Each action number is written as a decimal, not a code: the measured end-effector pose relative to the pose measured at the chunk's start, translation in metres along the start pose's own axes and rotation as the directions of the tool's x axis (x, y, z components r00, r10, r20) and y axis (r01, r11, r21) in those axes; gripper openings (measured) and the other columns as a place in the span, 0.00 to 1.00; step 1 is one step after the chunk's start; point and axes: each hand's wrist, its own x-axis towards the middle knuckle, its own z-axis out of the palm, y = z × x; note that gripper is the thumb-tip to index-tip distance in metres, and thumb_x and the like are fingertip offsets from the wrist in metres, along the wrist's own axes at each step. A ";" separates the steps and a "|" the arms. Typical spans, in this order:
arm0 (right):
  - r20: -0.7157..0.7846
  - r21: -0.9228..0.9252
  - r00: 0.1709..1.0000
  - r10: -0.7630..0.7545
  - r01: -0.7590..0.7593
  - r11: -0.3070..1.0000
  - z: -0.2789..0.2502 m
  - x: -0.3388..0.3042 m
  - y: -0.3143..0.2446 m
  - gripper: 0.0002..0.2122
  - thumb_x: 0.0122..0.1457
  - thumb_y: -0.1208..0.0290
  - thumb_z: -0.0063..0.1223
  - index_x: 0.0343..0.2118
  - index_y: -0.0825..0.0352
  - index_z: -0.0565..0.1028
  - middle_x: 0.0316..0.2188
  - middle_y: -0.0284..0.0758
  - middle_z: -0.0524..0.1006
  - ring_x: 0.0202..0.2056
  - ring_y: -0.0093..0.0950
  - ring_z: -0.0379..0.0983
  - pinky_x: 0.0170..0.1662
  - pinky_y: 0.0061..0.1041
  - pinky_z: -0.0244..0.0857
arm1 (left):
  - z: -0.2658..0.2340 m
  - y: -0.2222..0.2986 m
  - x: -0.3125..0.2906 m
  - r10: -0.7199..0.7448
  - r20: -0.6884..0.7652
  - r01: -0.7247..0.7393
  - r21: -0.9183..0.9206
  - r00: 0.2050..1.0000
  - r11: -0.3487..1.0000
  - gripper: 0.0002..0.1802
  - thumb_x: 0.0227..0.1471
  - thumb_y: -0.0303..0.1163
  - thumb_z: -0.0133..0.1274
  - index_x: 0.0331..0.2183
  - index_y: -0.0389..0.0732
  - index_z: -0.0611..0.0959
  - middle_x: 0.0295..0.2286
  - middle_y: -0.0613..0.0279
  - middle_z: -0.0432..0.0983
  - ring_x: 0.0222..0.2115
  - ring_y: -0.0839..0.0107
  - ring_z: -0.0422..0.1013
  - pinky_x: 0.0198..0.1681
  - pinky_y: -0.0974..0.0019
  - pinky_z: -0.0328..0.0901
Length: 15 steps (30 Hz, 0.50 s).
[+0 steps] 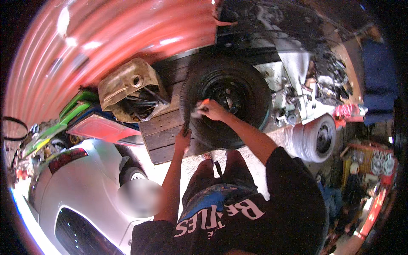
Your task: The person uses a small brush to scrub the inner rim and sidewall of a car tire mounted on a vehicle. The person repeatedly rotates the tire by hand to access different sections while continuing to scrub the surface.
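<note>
- Black tyre on its dark rim (227,106) stands upright, leaning on the wooden pallet (163,127) w/ the red corrugated wall (106,38) behind.
- Right hand (212,110) is up on the sidewall near the rim edge, grip closed round a small tool w/ an orange tip (205,102); exact kind too small to tell.
- Left hand (183,138) sits at the lower-left tread, fingers curled on what looks like a dark rubber strip or flap (186,119) hanging at the tyre's edge.
- To do this well, IMO: the left hand should hold the tyre steady so it can't roll off the pallet, while the tool hand works in short strokes close to the rim.
- Wrist low, push away from the left fingers, as a slip would run toward them.
- Nearby: dented metal tank (127,87) up left, white wheel (316,138) at right, white car (85,191) lower left.
</note>
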 end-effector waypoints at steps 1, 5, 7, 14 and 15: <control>-0.168 -0.033 0.981 -0.091 0.087 0.996 0.001 0.020 0.009 0.13 0.56 0.63 0.61 0.40 0.66 0.78 0.40 0.41 0.79 0.42 0.41 0.77 0.45 0.37 0.70 | 0.006 0.007 -0.002 -0.014 -0.033 0.014 0.019 0.999 1.000 0.26 0.57 0.46 0.51 0.54 0.45 0.75 0.35 0.41 0.79 0.38 0.48 0.76 0.40 0.53 0.68; -0.229 -0.105 0.960 -0.163 0.142 0.984 -0.005 0.067 -0.025 0.12 0.57 0.65 0.57 0.39 0.66 0.76 0.38 0.44 0.78 0.40 0.45 0.76 0.41 0.39 0.71 | 0.016 -0.031 0.014 0.085 -0.238 -0.112 -0.103 0.968 0.988 0.24 0.57 0.42 0.50 0.55 0.48 0.74 0.40 0.45 0.79 0.39 0.49 0.76 0.42 0.55 0.68; 0.084 -0.157 0.977 -0.194 0.205 0.966 -0.007 0.046 -0.036 0.10 0.57 0.65 0.56 0.37 0.66 0.75 0.36 0.44 0.78 0.37 0.45 0.75 0.39 0.41 0.70 | 0.016 -0.032 0.012 -0.004 -0.280 -0.043 -0.159 0.960 0.986 0.23 0.59 0.39 0.48 0.56 0.47 0.73 0.41 0.48 0.79 0.39 0.54 0.77 0.41 0.58 0.69; 0.607 0.067 0.707 -0.363 0.410 0.910 -0.013 -0.034 -0.038 0.14 0.55 0.58 0.58 0.34 0.65 0.77 0.25 0.46 0.78 0.30 0.45 0.77 0.34 0.40 0.70 | 0.050 -0.051 0.010 -0.205 -0.338 -0.064 -0.637 0.918 0.768 0.22 0.63 0.30 0.41 0.57 0.41 0.70 0.44 0.57 0.79 0.41 0.72 0.76 0.38 0.67 0.69; 0.568 0.041 0.745 -0.349 0.398 0.916 -0.009 -0.011 -0.037 0.14 0.56 0.58 0.58 0.33 0.66 0.77 0.23 0.47 0.77 0.29 0.46 0.76 0.33 0.41 0.70 | 0.057 -0.065 0.004 -0.214 -0.351 -0.075 -0.653 0.912 0.754 0.22 0.63 0.30 0.41 0.57 0.40 0.69 0.45 0.57 0.79 0.41 0.71 0.76 0.39 0.67 0.69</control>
